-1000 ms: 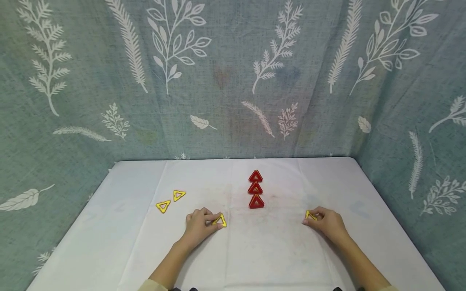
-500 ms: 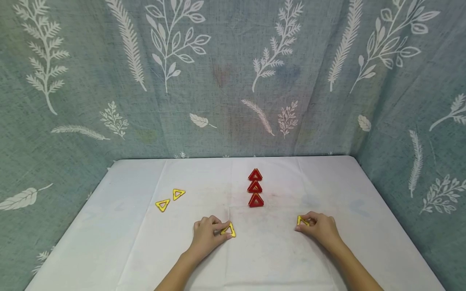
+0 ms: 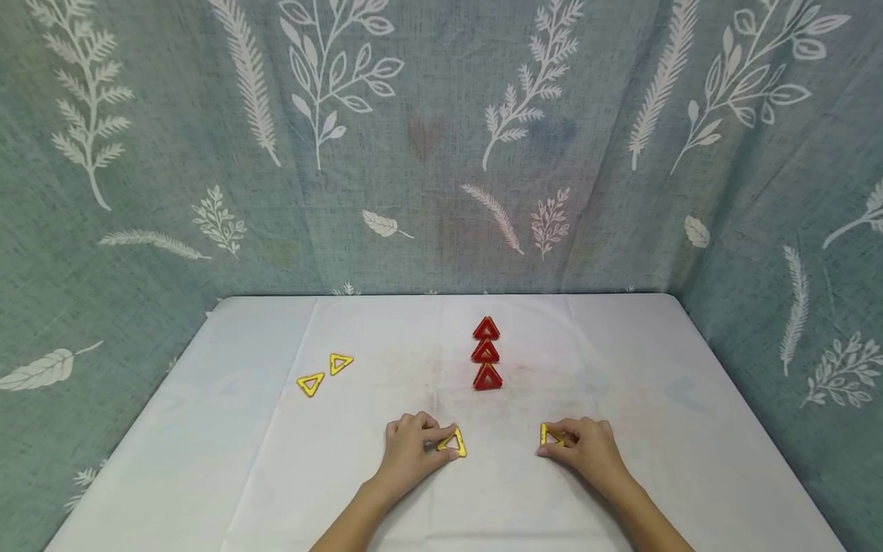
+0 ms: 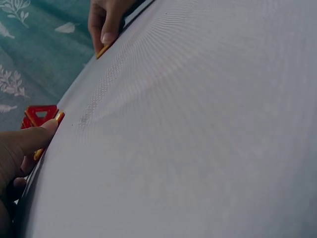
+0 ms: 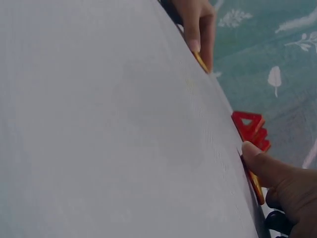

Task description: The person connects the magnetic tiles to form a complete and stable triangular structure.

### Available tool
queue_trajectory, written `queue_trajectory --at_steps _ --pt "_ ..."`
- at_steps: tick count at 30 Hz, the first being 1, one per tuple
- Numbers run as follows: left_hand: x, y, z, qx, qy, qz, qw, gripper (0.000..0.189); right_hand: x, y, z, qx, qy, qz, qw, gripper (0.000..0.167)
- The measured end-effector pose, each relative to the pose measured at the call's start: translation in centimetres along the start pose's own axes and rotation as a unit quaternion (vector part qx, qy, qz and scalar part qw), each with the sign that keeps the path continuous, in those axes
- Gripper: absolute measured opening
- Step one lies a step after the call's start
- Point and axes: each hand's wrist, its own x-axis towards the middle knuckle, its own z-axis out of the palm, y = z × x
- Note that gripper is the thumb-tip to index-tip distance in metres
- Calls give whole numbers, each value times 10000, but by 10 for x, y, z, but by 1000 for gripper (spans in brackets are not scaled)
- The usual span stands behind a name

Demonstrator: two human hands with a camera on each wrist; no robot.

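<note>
My left hand (image 3: pixel 412 451) pinches a yellow triangle frame (image 3: pixel 461 443) between thumb and forefinger, low over the white table. Facing it, my right hand (image 3: pixel 588 452) pinches another yellow triangle frame (image 3: pixel 543 435) the same way. A short gap separates the two triangles. Behind them, red triangle pieces stand in a line running away from me: the nearest (image 3: pixel 487 378), the middle one (image 3: pixel 486 352) and the farthest (image 3: pixel 486 329). In the right wrist view the red pieces (image 5: pixel 249 126) appear upright beyond my right thumb. My fingers cover part of each held triangle.
Two more yellow triangle frames lie flat at the left, one nearer (image 3: pixel 310 384) and one farther (image 3: pixel 340 363). A white cloth covers the table (image 3: pixel 207 460). A green leaf-patterned curtain (image 3: pixel 441 153) hangs around the back and sides.
Both hands have moved toward each other and slightly nearer to me, each carrying its yellow triangle. The red pieces and the two loose yellow triangles stay in place.
</note>
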Motion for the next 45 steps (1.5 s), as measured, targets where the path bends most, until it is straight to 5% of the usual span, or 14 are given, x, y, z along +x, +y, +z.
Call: queue_trajectory --at_steps 15,31,45 --pt "8 17 15 -21 -231 300 9993 44 -2 -14 13 -245 -194 -71 9995 38" --pt "13 27 22 160 -358 791 9961 43 -5 -28 26 -447 -50 -598 9972 39" --pt "13 33 27 18 -310 606 9977 42 -6 -30 34 -486 377 -1226 9905 38"
